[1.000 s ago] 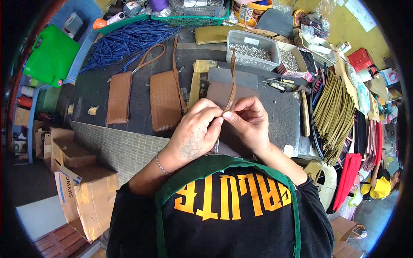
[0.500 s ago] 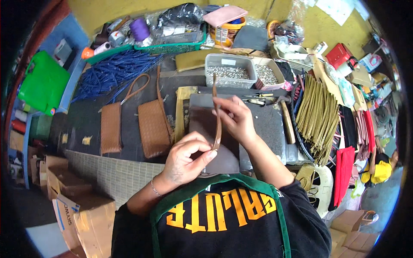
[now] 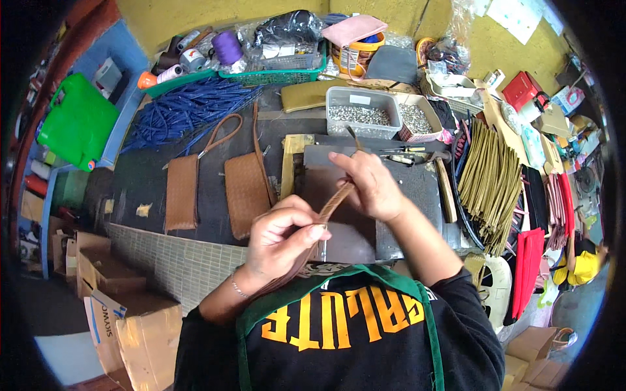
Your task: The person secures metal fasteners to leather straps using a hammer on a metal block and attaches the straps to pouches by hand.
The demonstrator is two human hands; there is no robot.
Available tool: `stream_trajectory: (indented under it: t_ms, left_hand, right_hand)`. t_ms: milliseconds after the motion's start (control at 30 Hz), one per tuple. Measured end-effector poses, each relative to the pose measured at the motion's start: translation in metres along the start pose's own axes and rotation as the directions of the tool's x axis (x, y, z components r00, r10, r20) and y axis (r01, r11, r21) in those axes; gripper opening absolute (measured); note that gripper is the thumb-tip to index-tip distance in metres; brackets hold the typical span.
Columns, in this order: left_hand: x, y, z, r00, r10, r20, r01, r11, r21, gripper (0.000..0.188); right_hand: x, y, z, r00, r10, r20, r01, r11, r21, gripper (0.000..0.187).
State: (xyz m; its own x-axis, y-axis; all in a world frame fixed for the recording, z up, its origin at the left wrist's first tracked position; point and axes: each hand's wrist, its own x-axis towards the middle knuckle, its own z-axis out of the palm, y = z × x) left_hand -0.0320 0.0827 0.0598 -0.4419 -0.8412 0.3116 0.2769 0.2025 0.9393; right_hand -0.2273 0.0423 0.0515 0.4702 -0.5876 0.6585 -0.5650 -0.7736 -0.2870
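Between my two hands runs a narrow brown strap point(image 3: 335, 202), held slantwise over the work surface. Thumb and fingers of my left hand point(image 3: 280, 234) pinch its lower part, where a small shiny bit shows at the thumb tip. My right hand point(image 3: 373, 188) grips the strap higher up, with its index finger stretched out; a thin dark end sticks up past the fingers. Beneath lies a dark smooth board point(image 3: 349, 238). To the left rest two brown woven-pattern pouches, one flat point(image 3: 181, 193) and one wider point(image 3: 246, 189), each with a strap loop.
A clear bin point(image 3: 362, 133) and a small box point(image 3: 417, 133) hold many metal pieces. A hammer point(image 3: 446, 192) lies right of my right hand, beside a bundle of olive strips point(image 3: 489, 182). Blue strips point(image 3: 189, 107) are heaped at the back left; cardboard boxes point(image 3: 147, 332) stand lower left.
The strap has gone from nearly upright to slanting up to the right. My right hand has shifted right and slightly down along it. The whole view has swung a little.
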Motion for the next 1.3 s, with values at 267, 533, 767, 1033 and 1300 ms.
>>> stream_trajectory:
  t_ms: [267, 533, 767, 1033, 1300]
  left_hand:
    - [-0.006, 0.006, -0.006, 0.999, -0.031, 0.005, 0.032, 0.981, -0.191, 0.008]
    - [-0.008, 0.012, -0.005, 0.991, 0.082, 0.108, -0.113, 0.941, 0.319, 0.008]
    - [0.002, 0.012, -0.003, 0.964, 0.142, 0.226, -0.250, 0.778, 0.577, 0.006]
    - [0.001, 0.008, -0.005, 0.985, 0.099, 0.141, -0.166, 0.758, 0.631, 0.007]
    - [-0.006, 0.005, -0.004, 0.973, 0.176, 0.146, -0.229, 0.739, 0.633, 0.009]
  right_hand:
    - [-0.022, 0.074, -0.094, 0.948, 0.224, 0.225, -0.080, 0.854, -0.513, 0.018]
    - [-0.045, 0.094, -0.126, 0.923, 0.330, -0.200, -0.379, 0.679, -0.629, 0.034]
    - [-0.031, 0.055, -0.071, 0.594, 0.790, -0.152, -0.378, 0.441, 0.814, 0.025]
    - [-0.028, -0.036, -0.005, 0.729, 0.642, 0.235, -0.253, -0.065, 0.965, 0.016]
    - [-0.027, -0.065, 0.014, 0.703, 0.666, 0.249, -0.371, 0.043, 0.928, 0.018]
